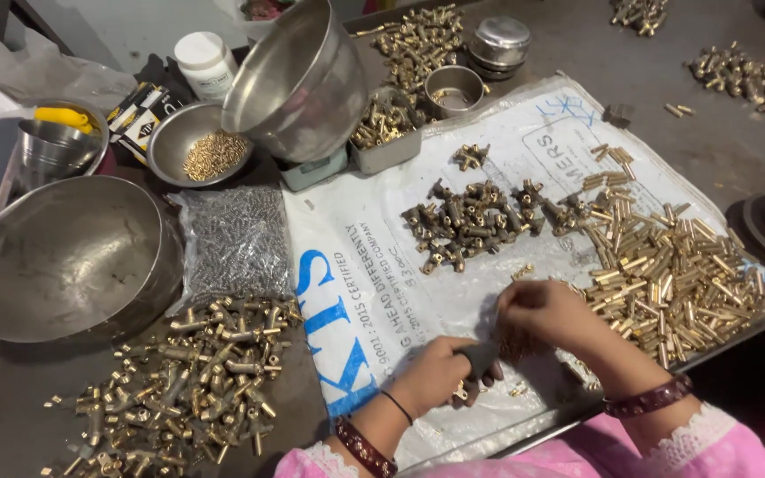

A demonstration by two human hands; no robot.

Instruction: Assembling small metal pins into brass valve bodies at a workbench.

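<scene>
Head camera looks down at two hands working close together on a white sack (374, 292) spread over the table. The left hand (436, 376) is curled shut around a small dark tool (480, 358), with a little brass bit showing under its fingers. The right hand (546, 310) sits just beside it, with fingers pinched narrow over some tiny brass bits; what it grips is too small to tell. Both wrists wear dark red bangles, and the sleeves are pink.

Just to the right of the right hand lies a big heap of shiny brass tubes (675, 274). Above the hands, on the same sack, is a pile of darker brass fittings (467, 221). On the dark table to the left of the left hand lies another heap of brass fittings (192, 381). Above that heap is a clear bag of small grey screws (232, 239), and beside it a big steel bowl (64, 257). Farther up, a small steel dish (179, 142) holds little gold bits, and a steel pan (298, 80) is tilted on a scale. A white bottle (205, 62) stands near the top.
</scene>
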